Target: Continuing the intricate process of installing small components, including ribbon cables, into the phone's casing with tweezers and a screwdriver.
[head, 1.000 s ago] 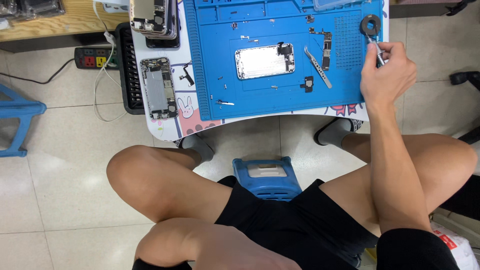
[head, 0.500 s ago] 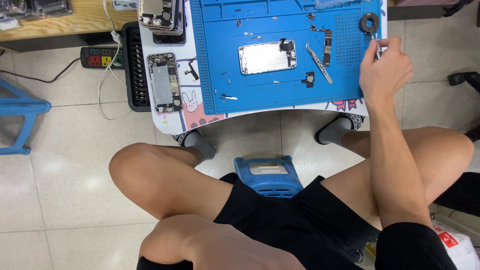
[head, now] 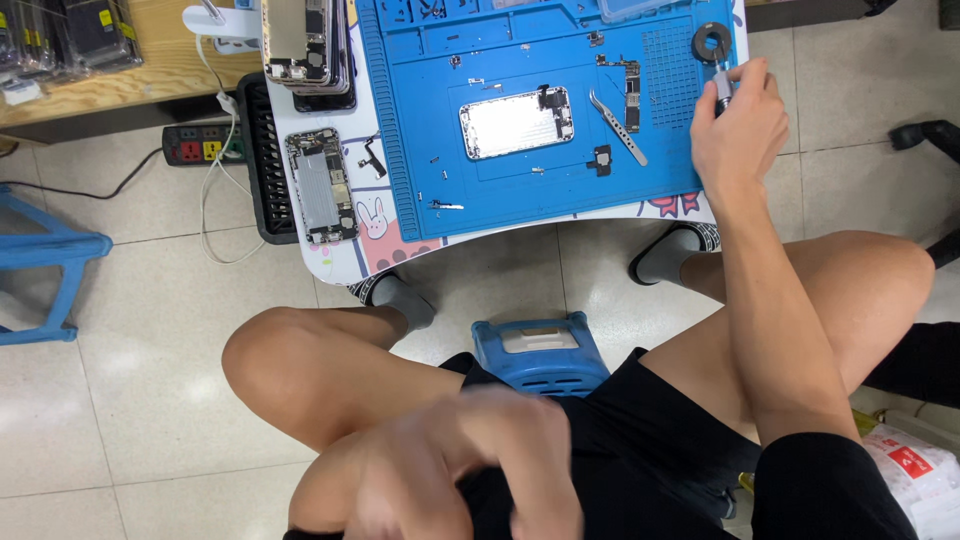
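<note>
My right hand rests at the right edge of the blue work mat, its fingers closed around a slim grey screwdriver next to a dark ring-shaped part. On the mat lie an opened phone housing, metal tweezers, a narrow circuit board and small loose parts. My left hand is blurred low in the view, over my lap, and holds nothing that I can make out.
Another opened phone lies on the white table edge left of the mat, with a stack of phones behind it. A power strip sits on the tiled floor. Blue stools stand below me and at the far left.
My left hand has risen into view over my lap. The right hand stays at the mat's right edge with the screwdriver. The view has shifted slightly.
</note>
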